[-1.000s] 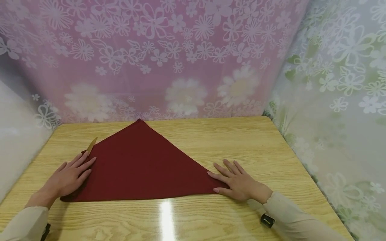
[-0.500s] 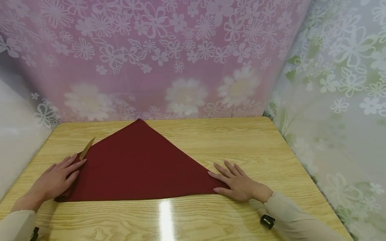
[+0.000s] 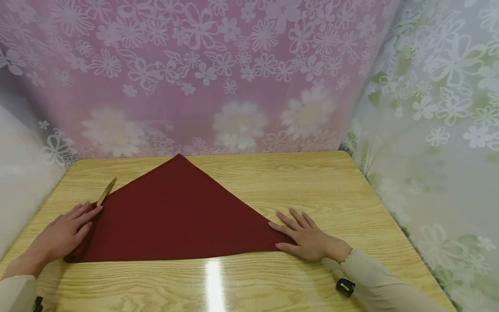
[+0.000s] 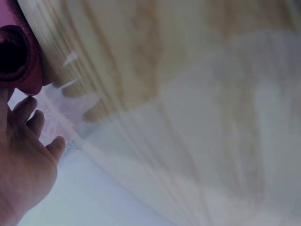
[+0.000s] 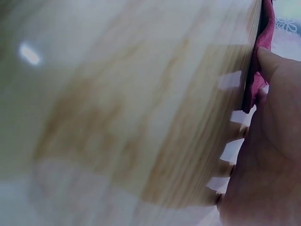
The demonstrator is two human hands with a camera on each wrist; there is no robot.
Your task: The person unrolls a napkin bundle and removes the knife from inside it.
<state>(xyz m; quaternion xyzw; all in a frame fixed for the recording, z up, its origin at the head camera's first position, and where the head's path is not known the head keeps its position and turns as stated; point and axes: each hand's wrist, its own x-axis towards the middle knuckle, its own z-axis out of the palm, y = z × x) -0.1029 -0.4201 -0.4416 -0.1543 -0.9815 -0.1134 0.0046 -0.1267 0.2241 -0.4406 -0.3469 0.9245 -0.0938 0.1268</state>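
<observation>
Across the tabletop (image 3: 273, 281), head view: the dark red cloth (image 3: 167, 216) lies between my hands, left hand (image 3: 64, 232) fingers nearly straight over its rolled end, right hand (image 3: 312, 240) spread loosely on the opposite corner; neither grasps. I judge I'm working the roll (image 3: 79, 251); next likely calls for even left pressure. Left wrist alone: the roll's hollow. Right wrist: thumb on edge.

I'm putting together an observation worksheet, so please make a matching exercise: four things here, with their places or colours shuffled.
1. cloth
2. left hand
3. right hand
4. table

A. at the cloth's rolled end
B. yellowish, wood-grained
C. dark red
D. at the cloth's narrowing, unrolled end

Pairs: 1-C, 2-A, 3-D, 4-B
</observation>
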